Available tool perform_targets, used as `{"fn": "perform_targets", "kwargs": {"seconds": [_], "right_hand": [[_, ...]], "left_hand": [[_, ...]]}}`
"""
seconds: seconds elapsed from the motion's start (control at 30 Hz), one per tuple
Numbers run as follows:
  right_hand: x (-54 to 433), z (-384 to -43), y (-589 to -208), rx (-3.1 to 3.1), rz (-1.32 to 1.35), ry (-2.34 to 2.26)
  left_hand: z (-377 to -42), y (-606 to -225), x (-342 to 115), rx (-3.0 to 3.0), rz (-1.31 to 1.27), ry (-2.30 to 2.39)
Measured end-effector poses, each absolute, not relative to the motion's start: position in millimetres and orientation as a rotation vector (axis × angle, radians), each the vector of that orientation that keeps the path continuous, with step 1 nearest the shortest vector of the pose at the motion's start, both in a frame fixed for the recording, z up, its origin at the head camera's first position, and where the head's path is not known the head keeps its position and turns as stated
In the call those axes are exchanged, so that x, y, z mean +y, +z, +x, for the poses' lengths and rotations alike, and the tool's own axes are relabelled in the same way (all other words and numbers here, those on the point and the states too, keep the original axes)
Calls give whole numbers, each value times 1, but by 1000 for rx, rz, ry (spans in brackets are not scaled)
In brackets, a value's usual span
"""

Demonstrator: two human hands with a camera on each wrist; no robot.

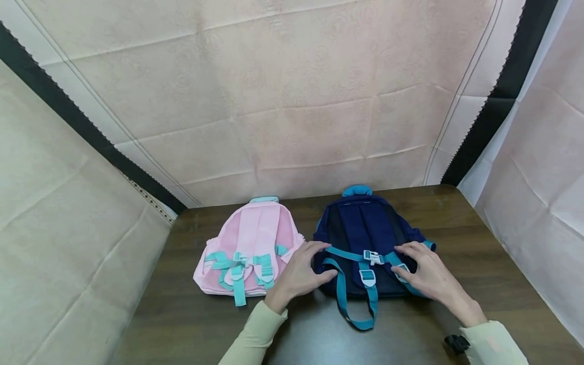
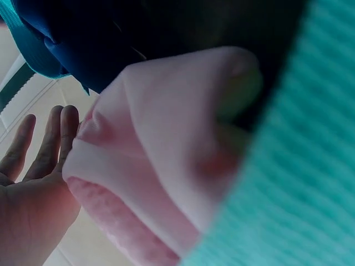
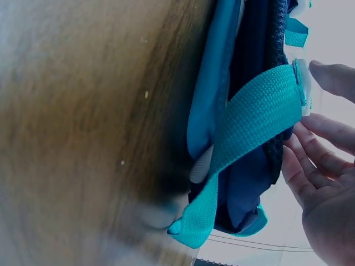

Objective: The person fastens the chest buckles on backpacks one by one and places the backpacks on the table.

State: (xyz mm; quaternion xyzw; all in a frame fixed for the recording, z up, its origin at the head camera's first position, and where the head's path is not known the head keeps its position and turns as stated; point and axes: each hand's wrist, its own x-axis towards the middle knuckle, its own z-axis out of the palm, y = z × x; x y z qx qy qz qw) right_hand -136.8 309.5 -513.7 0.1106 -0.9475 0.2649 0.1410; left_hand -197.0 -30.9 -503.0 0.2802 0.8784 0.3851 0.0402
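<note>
A navy backpack (image 1: 371,223) lies on the table with its strap side up; its blue straps join at a white chest buckle (image 1: 373,257). My left hand (image 1: 298,274) is at its left edge, thumb and fingers spread apart, between it and a pink backpack (image 1: 248,238). At the lower right of the navy backpack is my right hand (image 1: 429,271), its fingertips near a white strap adjuster (image 3: 303,86). In the right wrist view the fingers look loosely bent beside the teal strap (image 3: 258,119); whether they touch it is unclear. Pink fabric (image 2: 155,122) fills much of the left wrist view.
The brown wooden table (image 1: 182,324) has pale fabric walls (image 1: 292,101) behind it and on both sides. A loose blue strap loop (image 1: 362,324) hangs toward the front from the navy backpack. Teal straps (image 1: 238,284) dangle from the pink one.
</note>
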Motion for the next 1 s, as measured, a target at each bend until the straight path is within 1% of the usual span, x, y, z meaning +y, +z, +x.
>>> {"fn": "perform_targets", "kwargs": {"seconds": [0.4,1.0], "right_hand": [[308,-139,-513,-2722,334,762],[309,-140,-514,-2761,329,779]], "left_hand": [[-200,-498,-22,2697,941,1139],[-202,-501,-7,2656,950,1139]]}}
